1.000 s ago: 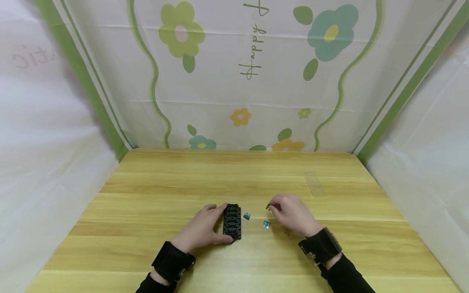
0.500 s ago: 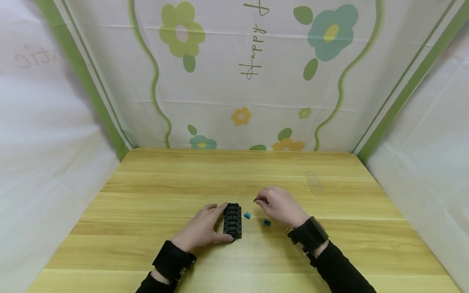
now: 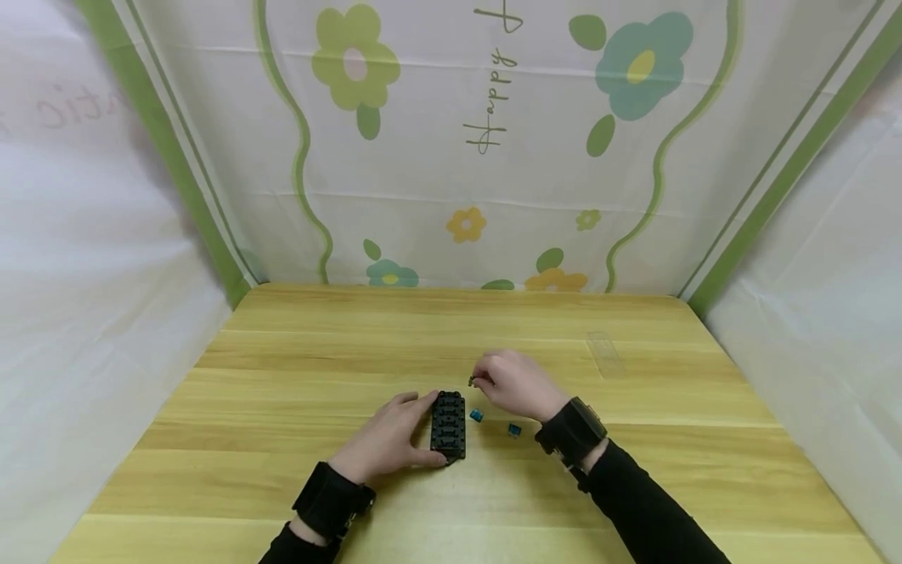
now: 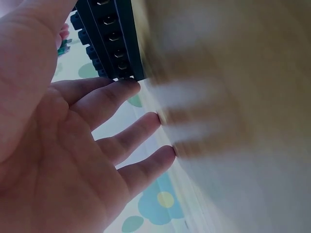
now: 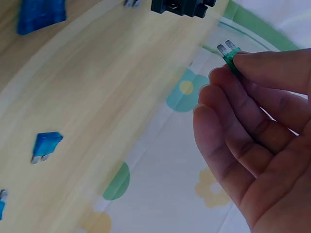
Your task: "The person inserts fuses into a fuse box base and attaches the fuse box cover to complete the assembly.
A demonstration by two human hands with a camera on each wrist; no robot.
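Observation:
In the head view a black fuse block [image 3: 448, 425] lies lengthwise on the wooden table, with a row of slots along it. My left hand [image 3: 391, 439] holds it between the thumb at its near end and the fingers at its far end. Two fingertips touch the block's end [image 4: 119, 43] in the left wrist view. My right hand [image 3: 517, 384] pinches a small green blade fuse [image 5: 230, 54] between thumb and index finger, its two metal prongs pointing away from the fingers. It is just beyond and right of the block, not touching it.
Two blue blade fuses lie right of the block, one close beside it [image 3: 477, 415] and another blue fuse [image 3: 514, 430] under the right forearm side. A clear plastic strip [image 3: 604, 354] lies farther back right. Flower-printed white cloth [image 3: 465, 172] walls the table's back.
My right hand has moved left and slightly away from me with the green fuse, toward the block's far end. The left hand and the block stay in place.

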